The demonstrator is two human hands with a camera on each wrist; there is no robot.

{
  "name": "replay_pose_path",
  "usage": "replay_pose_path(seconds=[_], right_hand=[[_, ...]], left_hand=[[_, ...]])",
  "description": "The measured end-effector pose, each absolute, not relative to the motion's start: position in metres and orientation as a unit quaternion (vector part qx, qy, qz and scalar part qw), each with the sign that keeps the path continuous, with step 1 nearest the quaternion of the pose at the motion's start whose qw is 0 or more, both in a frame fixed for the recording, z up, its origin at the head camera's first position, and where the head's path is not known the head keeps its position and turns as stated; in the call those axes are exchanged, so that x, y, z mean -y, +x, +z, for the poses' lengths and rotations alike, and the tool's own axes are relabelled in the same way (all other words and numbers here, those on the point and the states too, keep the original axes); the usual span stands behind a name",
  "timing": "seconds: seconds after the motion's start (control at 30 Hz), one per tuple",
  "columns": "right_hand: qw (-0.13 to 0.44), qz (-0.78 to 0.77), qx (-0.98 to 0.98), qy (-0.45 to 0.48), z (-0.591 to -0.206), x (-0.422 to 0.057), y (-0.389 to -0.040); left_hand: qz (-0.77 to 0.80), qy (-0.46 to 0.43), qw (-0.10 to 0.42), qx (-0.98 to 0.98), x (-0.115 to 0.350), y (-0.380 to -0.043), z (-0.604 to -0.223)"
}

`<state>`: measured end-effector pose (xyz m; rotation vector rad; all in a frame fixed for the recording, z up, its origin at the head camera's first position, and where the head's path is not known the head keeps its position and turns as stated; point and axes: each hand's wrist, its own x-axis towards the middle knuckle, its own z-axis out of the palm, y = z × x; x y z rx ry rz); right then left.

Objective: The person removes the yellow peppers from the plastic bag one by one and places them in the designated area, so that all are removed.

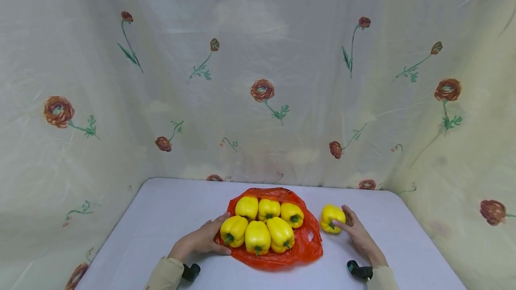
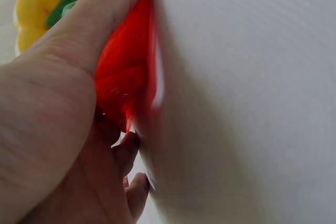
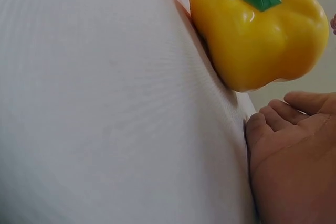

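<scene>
Several yellow bell peppers (image 1: 258,237) sit in two rows on a spread red plastic bag (image 1: 308,254). At the bag's left edge rests my left hand (image 1: 207,236), thumb and fingers spread beside the nearest pepper. In the left wrist view, the thumb lies along the red plastic and other fingertips touch the table. To the right of the bag, one more yellow bell pepper (image 1: 331,218) stands on the table. My right hand (image 1: 359,234) is beside it, thumb toward its stem; in the right wrist view several fingers are apart from the pepper.
The white-covered table (image 1: 173,205) extends around the bag. Behind it and at both sides hangs a pale curtain (image 1: 306,115) with printed flowers. A black wrist device (image 1: 359,270) is on the right wrist, another (image 1: 191,272) on the left.
</scene>
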<state>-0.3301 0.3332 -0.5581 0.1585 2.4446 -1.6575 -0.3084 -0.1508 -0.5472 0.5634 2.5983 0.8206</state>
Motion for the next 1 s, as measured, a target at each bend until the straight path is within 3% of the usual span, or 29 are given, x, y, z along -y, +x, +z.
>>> replay_pose_path(seconds=[0.77,1.0], right_hand=[[0.071,-0.552,-0.830,0.037,-0.547,-0.336,-0.323],[0.031,-0.534,-0.845,-0.005,-0.533,-0.336,-0.320]], left_hand=[[0.288,0.199,0.177,-0.920,0.152,-0.308,-0.546],[0.287,0.192,0.178,-0.921,0.151,-0.308,-0.547]])
